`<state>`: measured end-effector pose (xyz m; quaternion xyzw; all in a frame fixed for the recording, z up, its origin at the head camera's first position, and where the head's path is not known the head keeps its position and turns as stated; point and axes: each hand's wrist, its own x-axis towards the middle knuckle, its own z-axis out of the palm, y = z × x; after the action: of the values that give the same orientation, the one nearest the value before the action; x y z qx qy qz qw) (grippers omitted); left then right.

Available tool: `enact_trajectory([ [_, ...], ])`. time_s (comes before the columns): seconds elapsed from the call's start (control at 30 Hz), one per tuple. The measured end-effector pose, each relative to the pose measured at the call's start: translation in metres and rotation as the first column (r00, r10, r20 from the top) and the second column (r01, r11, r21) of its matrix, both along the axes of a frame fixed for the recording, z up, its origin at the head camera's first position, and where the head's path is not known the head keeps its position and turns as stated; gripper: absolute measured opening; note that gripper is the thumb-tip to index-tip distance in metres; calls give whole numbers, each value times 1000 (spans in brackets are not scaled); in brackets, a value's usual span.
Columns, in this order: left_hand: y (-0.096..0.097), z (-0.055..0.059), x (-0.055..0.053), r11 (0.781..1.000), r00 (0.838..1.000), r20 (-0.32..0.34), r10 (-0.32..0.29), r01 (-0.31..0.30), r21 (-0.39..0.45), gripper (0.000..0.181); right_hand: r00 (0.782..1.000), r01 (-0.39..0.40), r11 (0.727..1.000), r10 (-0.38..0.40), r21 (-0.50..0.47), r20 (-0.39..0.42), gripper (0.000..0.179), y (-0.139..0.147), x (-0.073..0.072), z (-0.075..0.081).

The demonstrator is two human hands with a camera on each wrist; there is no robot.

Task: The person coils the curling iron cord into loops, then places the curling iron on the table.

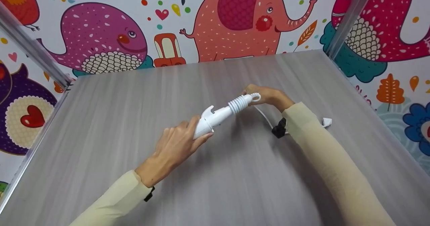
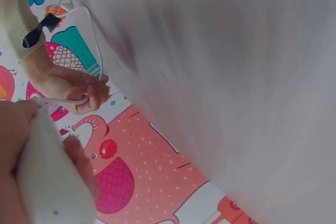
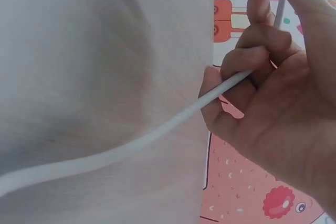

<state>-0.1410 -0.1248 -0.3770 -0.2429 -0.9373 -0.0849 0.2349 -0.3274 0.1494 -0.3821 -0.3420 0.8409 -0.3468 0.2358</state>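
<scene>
My left hand (image 1: 176, 138) grips a white corded hand appliance (image 1: 218, 116) by its wide end and holds it slanted above the table. A curved lever (image 1: 207, 111) sticks up from its body, somewhat like a curling iron's. Several turns of cord (image 1: 238, 104) are wound round its narrow end. Beside that end is my right hand (image 1: 265, 94); in the right wrist view its curled fingers hold the loose white cord (image 3: 152, 136). The cord's white plug (image 1: 327, 122) shows past the right sleeve. In the left wrist view the appliance (image 2: 55, 177) appears close up, partly covered by fingers.
A grey wood-grain table (image 1: 134, 98) lies under both hands. Cartoon-printed walls (image 1: 188, 14) stand behind it and at both sides, with metal posts (image 1: 351, 21) at the corners. A black wrist mount (image 1: 278, 128) hangs at the right cuff.
</scene>
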Motion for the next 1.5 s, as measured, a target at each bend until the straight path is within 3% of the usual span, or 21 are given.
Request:
enact_trajectory([
  [0.17,1,-1,0,995,997,13,-80,80,-65,55,990,126,983,-133,131,42,12,-3,0,5],
  [0.27,0,-4,-1,986,991,32,-128,130,-101,53,991,132,972,-132,196,-10,23,-6,2,12],
  [0.43,0,-8,-2,982,985,66,-159,165,-90,52,992,110,984,-98,143,-84,27,-15,10,31],
  [0.7,0,-19,-3,983,982,90,-168,174,-56,47,982,114,993,-107,37,-158,20,-27,27,52],
  [0.93,-2,-26,-5,991,993,61,-101,106,-82,47,961,128,991,-132,-33,-243,15,-29,39,56],
  [1.1,-4,-30,-7,997,989,145,-18,29,-75,47,957,96,995,-96,-12,-273,14,-32,45,54],
  [1.2,-6,-31,-9,998,982,184,42,-31,-63,47,964,80,997,-71,24,-258,14,-33,48,53],
  [1.37,-11,-32,-10,993,975,192,110,-101,-58,50,979,42,997,-28,63,-203,17,-30,52,55],
  [1.5,-14,-31,-10,991,971,197,133,-127,-46,51,985,-51,995,64,82,-160,22,-25,54,56],
])
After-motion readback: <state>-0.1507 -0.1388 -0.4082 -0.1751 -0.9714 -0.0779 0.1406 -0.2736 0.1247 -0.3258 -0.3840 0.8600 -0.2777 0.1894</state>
